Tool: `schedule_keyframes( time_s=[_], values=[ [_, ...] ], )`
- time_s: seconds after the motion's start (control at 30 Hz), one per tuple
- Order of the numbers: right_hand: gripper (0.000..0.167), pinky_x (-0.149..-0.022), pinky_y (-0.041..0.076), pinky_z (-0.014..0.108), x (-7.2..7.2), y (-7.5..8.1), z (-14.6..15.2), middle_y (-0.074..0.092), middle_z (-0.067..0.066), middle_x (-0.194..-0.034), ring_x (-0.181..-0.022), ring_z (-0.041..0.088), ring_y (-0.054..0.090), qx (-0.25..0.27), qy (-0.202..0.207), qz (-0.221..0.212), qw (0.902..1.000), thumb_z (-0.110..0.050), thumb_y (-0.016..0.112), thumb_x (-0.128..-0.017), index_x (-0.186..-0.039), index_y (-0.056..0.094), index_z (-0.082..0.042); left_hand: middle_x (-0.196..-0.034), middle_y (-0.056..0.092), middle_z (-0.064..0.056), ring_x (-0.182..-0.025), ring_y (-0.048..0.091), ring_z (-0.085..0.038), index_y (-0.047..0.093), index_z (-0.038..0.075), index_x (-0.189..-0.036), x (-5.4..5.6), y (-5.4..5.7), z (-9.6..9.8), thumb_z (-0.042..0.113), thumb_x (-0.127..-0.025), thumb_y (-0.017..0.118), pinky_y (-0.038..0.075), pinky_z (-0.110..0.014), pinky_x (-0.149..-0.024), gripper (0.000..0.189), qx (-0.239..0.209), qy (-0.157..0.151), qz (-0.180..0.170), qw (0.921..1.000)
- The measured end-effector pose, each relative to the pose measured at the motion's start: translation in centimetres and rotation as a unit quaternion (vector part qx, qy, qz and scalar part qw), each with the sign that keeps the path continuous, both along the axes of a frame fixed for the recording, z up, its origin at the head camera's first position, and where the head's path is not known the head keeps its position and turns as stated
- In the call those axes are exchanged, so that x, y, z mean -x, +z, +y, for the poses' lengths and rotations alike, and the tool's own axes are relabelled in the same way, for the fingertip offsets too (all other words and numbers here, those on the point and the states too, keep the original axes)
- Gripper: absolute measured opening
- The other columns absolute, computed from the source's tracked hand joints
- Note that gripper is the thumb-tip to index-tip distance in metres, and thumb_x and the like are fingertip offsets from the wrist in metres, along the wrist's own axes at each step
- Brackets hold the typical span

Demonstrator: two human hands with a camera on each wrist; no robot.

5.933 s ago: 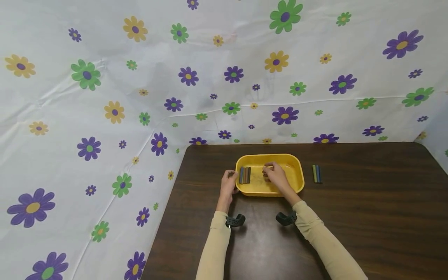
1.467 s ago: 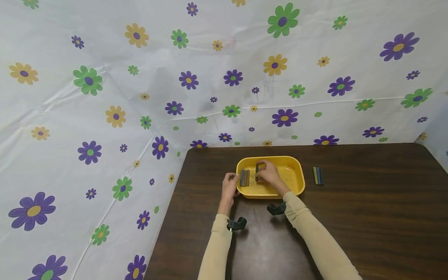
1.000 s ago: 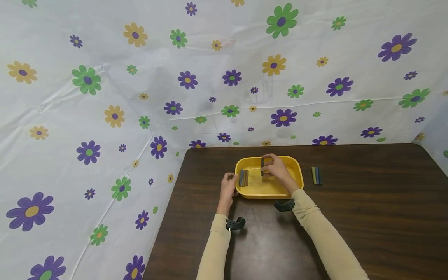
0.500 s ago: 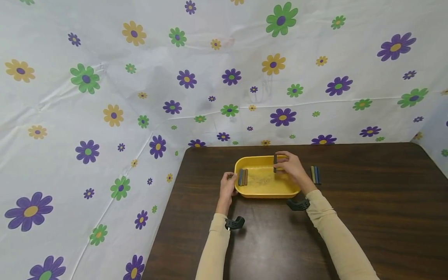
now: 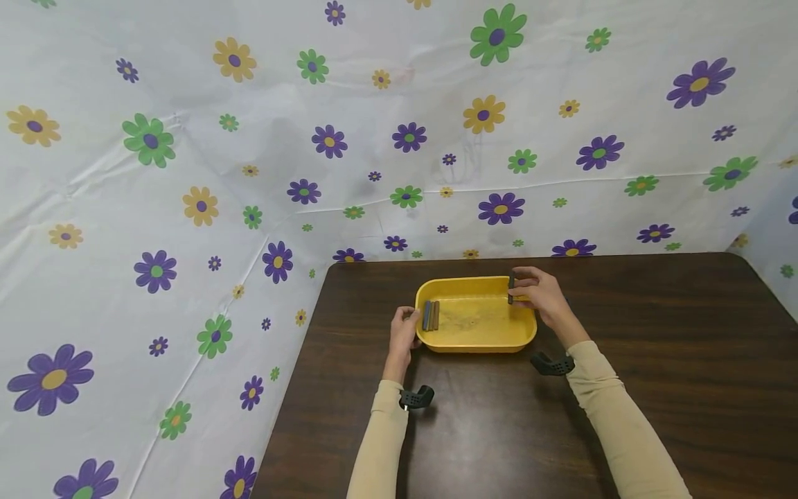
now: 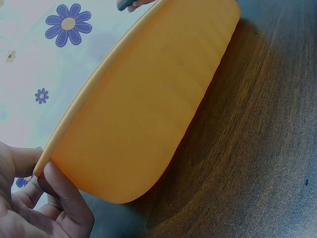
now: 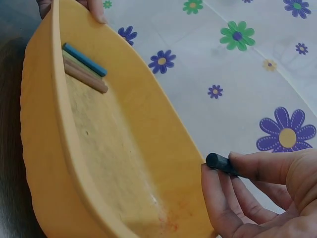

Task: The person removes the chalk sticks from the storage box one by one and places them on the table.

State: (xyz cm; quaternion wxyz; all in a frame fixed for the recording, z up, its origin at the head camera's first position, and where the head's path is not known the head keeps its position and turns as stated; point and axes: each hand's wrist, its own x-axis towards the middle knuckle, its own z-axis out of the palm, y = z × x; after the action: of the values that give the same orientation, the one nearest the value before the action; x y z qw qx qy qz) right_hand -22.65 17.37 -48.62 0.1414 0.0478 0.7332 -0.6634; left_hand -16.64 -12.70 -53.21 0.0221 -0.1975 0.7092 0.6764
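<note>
A white flowered sheet [image 5: 268, 118] stands behind your hands, with a dark wood-grain table [image 5: 480, 423] beneath them. Your left hand [image 5: 402, 336] pinches the rim of the long, round-cornered yellow tray [image 5: 474, 348]; just beside that grip, slim blue, greenish and brown sticks [image 5: 431, 315] lie in a row inside. At the tray's opposite end, your right hand [image 5: 541, 294] pinches a smooth, blackish, flat-ended stick [image 7: 218, 161] between thumb and fingers.

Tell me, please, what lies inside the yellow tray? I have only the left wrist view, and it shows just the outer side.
Observer: Some sticks lie in a row at the left end of the tray.
Operator: Which one is nearest to the left hand?
Observer: The blue stick.
Operator: And how does the right hand hold its dark stick? My picture cuts it off.
Observer: Pinched between thumb and fingertips.
</note>
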Motion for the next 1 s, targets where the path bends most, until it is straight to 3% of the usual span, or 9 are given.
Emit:
schedule_keyframes(
  time_s=[0.13, 0.43, 0.7, 1.0],
  values=[
    [0.065, -0.089, 0.057, 0.039, -0.2, 0.0, 0.8, 0.042, 0.035, -0.149, -0.099, 0.02, 0.068, -0.004, -0.001, -0.002, 1.0, -0.001, 0.064, -0.101, -0.159, 0.034, 0.0, -0.099, 0.06, -0.012, -0.065, 0.052, -0.014, 0.057, 0.006, -0.126, 0.0, 0.0, 0.0, 0.029, -0.108, 0.058, 0.045, -0.024, -0.053, 0.029, 0.001, -0.002, 0.001, 1.0],
    [0.066, -0.087, 0.058, 0.041, -0.8, -0.6, 2.7, 0.039, 0.038, -0.149, -0.086, 0.006, 0.068, 0.023, -0.007, -0.002, 0.9997, -0.001, 0.065, -0.101, -0.158, 0.033, 0.002, -0.103, 0.06, -0.015, -0.067, 0.052, -0.015, 0.057, 0.006, -0.125, -0.1, 0.1, 0.0, 0.029, -0.108, 0.057, 0.045, -0.024, -0.054, 0.029, 0.004, 0.002, 0.005, 1.0],
    [0.066, -0.089, 0.057, 0.041, -1.0, -1.4, 4.0, 0.034, 0.04, -0.152, -0.086, 0.004, 0.065, 0.027, -0.014, -0.011, 0.9995, -0.002, 0.062, -0.102, -0.159, 0.03, 0.002, -0.106, 0.06, -0.016, -0.068, 0.052, -0.015, 0.057, 0.005, -0.126, 0.0, 0.1, 0.0, 0.028, -0.108, 0.057, 0.044, -0.024, -0.053, 0.029, 0.01, 0.008, 0.0, 0.9999],
    [0.067, -0.083, 0.059, 0.03, -1.5, -2.0, 5.3, 0.033, 0.041, -0.151, -0.086, 0.0, 0.064, 0.034, -0.017, -0.014, 0.9992, -0.001, 0.06, -0.103, -0.16, 0.025, 0.005, -0.104, 0.06, -0.016, -0.066, 0.051, -0.014, 0.057, 0.006, -0.125, 0.0, 0.2, 0.1, 0.028, -0.108, 0.057, 0.044, -0.025, -0.053, 0.028, 0.006, 0.008, 0.0, 1.0]
  ],
)
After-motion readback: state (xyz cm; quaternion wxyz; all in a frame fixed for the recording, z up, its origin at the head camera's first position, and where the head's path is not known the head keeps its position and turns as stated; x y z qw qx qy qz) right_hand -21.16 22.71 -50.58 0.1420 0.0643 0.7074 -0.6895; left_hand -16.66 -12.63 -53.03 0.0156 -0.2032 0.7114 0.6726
